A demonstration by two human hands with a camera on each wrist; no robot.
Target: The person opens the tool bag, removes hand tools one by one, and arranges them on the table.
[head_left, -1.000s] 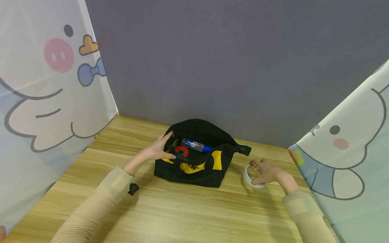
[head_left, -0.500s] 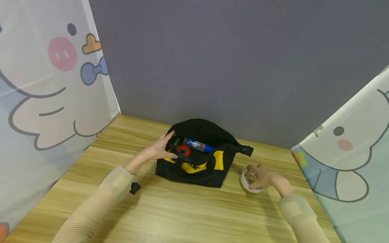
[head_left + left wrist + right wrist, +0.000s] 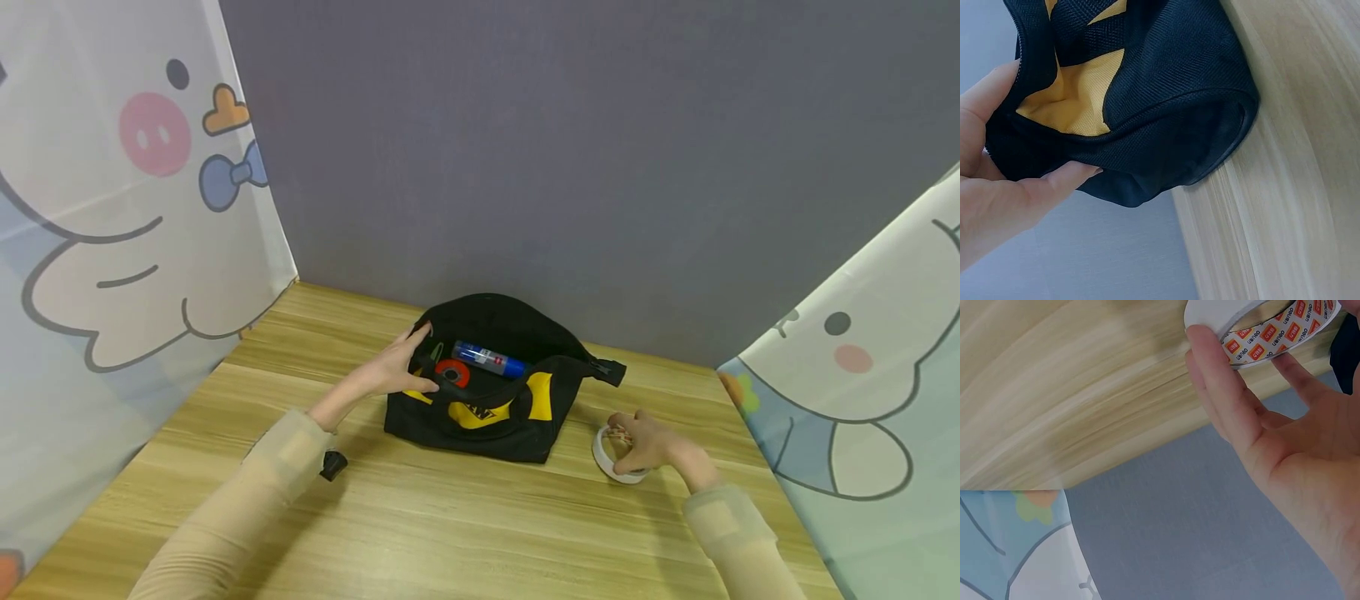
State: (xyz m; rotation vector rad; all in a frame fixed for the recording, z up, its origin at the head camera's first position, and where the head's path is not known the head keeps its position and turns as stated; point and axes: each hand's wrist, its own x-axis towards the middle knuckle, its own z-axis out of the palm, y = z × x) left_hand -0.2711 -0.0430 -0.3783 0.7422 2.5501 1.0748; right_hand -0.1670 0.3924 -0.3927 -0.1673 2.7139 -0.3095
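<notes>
A black and yellow zip-top tool bag (image 3: pixel 480 425) stands on the table, its mouth spread toward the head camera. My left hand (image 3: pixel 390 367) grips the bag's left end, thumb and fingers set wide apart at the opening; the left wrist view shows this hand (image 3: pixel 1007 162) against the dark fabric. Inside the bag lie a blue-capped cylinder (image 3: pixel 491 360) and a red ring-shaped roll (image 3: pixel 452 374). To the right of the bag, my right hand (image 3: pixel 651 442) holds a white roll of tape (image 3: pixel 1210 314) by its edge, with red printing on its inner core.
A small black object (image 3: pixel 333 464) lies on the wooden table (image 3: pixel 465 533) below my left forearm. A grey panel (image 3: pixel 510 167) rises behind the bag, and printed cloth walls (image 3: pixel 97 317) stand at both sides.
My right hand has moved slightly left and nearer with the roll of tape. The head view has shifted a little. My left hand stays on the bag.
</notes>
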